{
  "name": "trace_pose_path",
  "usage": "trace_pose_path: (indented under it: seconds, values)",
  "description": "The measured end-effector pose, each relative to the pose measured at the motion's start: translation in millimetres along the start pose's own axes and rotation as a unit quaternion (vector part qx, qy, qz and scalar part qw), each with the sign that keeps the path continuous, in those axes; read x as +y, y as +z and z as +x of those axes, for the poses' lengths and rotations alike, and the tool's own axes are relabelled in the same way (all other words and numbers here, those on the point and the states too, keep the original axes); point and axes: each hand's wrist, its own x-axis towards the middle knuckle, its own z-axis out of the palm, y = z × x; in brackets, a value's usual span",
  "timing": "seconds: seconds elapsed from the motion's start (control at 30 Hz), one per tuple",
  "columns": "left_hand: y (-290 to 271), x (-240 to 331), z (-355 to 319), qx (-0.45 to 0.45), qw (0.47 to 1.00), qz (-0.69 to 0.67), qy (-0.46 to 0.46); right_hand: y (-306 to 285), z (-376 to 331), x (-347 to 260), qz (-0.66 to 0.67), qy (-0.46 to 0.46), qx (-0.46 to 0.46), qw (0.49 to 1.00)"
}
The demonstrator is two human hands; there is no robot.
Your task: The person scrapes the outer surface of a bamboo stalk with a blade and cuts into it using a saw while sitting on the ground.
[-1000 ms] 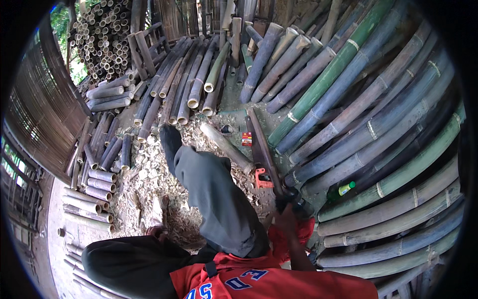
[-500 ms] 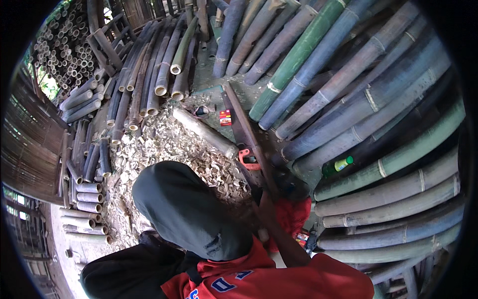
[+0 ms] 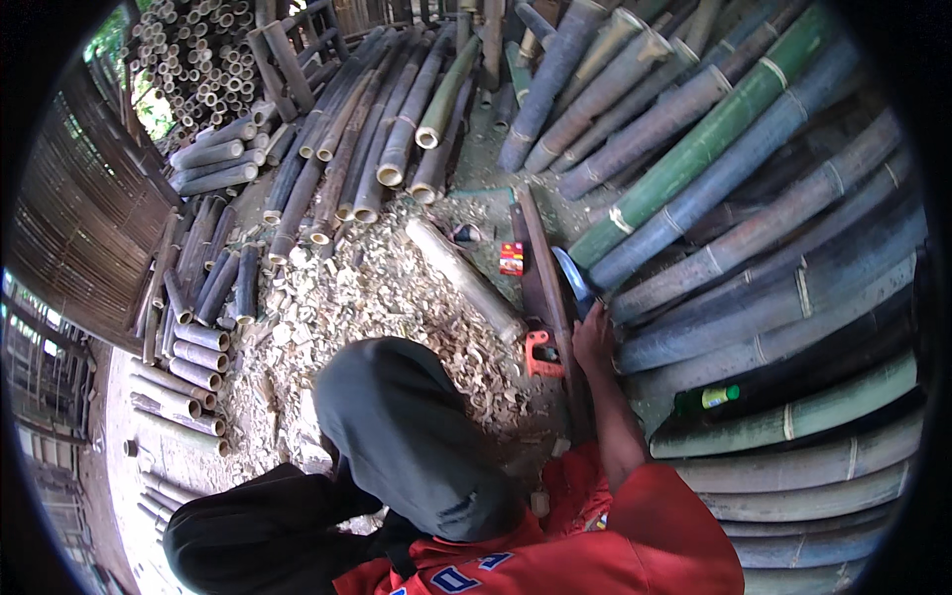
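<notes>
My right arm, in a red sleeve, reaches forward past my right knee. The right hand [image 3: 593,335] is closed around the dark handle end of a machete [image 3: 573,276], its slightly curved blade pointing away from me and catching bluish light. Just left of that hand lie a long narrow pole [image 3: 548,273] and a handsaw with an orange handle [image 3: 541,354]. A pale, scraped bamboo length [image 3: 464,278] rests on the shavings left of the saw. My left hand does not show; my legs and body take up the lower middle.
Bamboo shavings [image 3: 317,317] cover the floor. Long bamboo poles [image 3: 714,263] lean and lie along the right, with a green bottle [image 3: 709,399] among them. Cut bamboo [image 3: 397,149] is stacked at the back left. A small red box [image 3: 511,259] sits beside the saw.
My right hand has moved forward, away from my body, carrying the machete out beyond the saw's handle. The whole view has shifted, so the surroundings sit farther right and lower.
</notes>
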Motion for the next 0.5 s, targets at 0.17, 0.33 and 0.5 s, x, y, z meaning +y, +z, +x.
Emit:
trace_pose_path:
  seconds: [0.17,0.33,0.5]
  values:
    - [7.3,4.5,4.6,0.01,1.0,0.002,-0.009,10.7,-16.8,-8.5,-0.106,-0.103,0.082,0.986]
    - [12.2,12.1,24.4,0.039,0.999,0.01,-0.012,5.8,-110.8,-9.0,0.023,-0.209,-0.341,0.916]
    - [44.5,34.9,61.4,0.018,0.999,0.004,0.026,27.7,-178.4,-42.7,-0.046,-0.16,-0.513,0.842]
